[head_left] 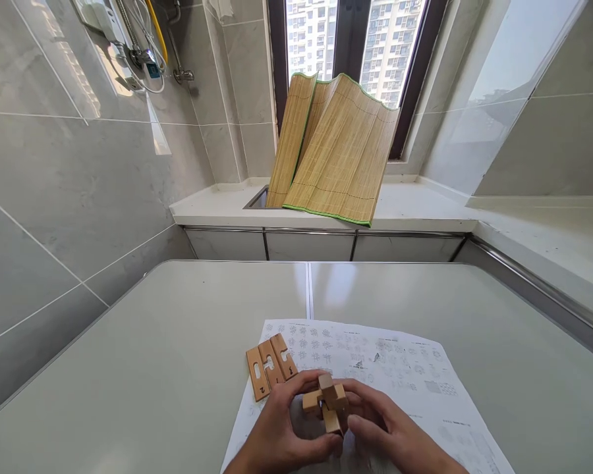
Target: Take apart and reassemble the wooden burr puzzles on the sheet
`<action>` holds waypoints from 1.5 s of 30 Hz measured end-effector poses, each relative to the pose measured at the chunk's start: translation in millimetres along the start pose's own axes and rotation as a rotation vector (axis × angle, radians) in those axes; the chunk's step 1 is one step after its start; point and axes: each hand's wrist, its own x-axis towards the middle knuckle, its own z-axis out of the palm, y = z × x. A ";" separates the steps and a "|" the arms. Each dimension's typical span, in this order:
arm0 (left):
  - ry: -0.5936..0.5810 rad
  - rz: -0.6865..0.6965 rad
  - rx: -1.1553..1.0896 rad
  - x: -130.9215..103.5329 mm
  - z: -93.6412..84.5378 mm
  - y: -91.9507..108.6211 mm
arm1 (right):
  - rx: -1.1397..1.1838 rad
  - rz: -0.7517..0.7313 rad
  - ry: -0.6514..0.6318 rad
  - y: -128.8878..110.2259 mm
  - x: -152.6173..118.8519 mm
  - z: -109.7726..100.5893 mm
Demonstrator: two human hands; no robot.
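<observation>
Left hand (pixel 287 428) grips interlocked wooden bars (pixel 330 395) over the paper sheet (pixel 400 362), nearside of the slats (pixel 277 377) by its far left corner. Right hand (pixel 383 421) curls alongside, hold unclear. Firm left pinch, light right touch should keep the bars aligned.

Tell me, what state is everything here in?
Wooden puzzle: blocks crossed together, in hand
Left hand: gripping the puzzle
Right hand: curled at the puzzle's right side
Three wooden boards: flat, side by side
Paper: printed, spread on the table
Mat: bent, upright
Window: open or shut, cannot tell
</observation>
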 end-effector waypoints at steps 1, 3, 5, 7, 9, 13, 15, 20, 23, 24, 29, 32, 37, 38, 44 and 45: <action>0.003 0.010 0.020 0.2 1.2 -0.4 | 0.010 0.004 0.014 2.6 0.9 0.5; -0.003 0.068 0.034 1.0 4.1 -0.4 | -0.013 0.001 0.056 7.7 3.0 2.2; -0.013 0.131 0.032 2.1 6.7 -0.4 | -0.107 -0.028 0.106 10.8 5.1 3.4; 0.004 0.157 0.053 3.0 8.1 -1.2 | -0.231 -0.078 0.172 11.7 6.6 3.2; 0.030 0.164 0.081 3.4 8.6 -2.5 | -0.335 -0.131 0.240 11.3 7.2 2.0; -0.014 0.188 0.077 3.2 11.0 -3.9 | -0.411 -0.190 0.283 9.0 5.3 0.4; -0.032 0.191 0.100 2.8 12.8 -4.3 | -0.381 -0.199 0.285 7.2 3.8 0.5; 0.034 0.144 0.197 2.2 12.0 -6.1 | -0.190 -0.181 0.343 5.1 4.5 -1.8; 0.090 0.144 0.271 2.6 8.3 -8.9 | -0.135 -0.101 0.433 9.1 7.4 -5.6; 0.121 0.149 0.302 2.8 7.6 -11.0 | -0.125 -0.083 0.477 11.1 8.3 -6.8; 0.238 0.258 0.465 2.9 10.3 -28.2 | -0.205 -0.021 0.609 20.2 9.8 -10.8; 0.244 0.293 0.556 2.4 12.9 -32.9 | -0.373 -0.012 0.643 20.5 9.3 -10.8; 0.206 0.327 0.693 3.9 13.4 -28.8 | -0.579 -0.071 0.630 13.7 9.5 -6.6; 0.202 0.330 0.708 4.6 13.4 -28.3 | -0.606 -0.077 0.617 12.7 9.4 -5.9; 0.226 0.368 0.745 7.2 14.3 -30.3 | -0.678 -0.070 0.584 13.0 8.4 -5.2; 0.228 0.371 0.751 7.1 14.2 -30.6 | -0.680 -0.067 0.583 13.3 8.5 -5.2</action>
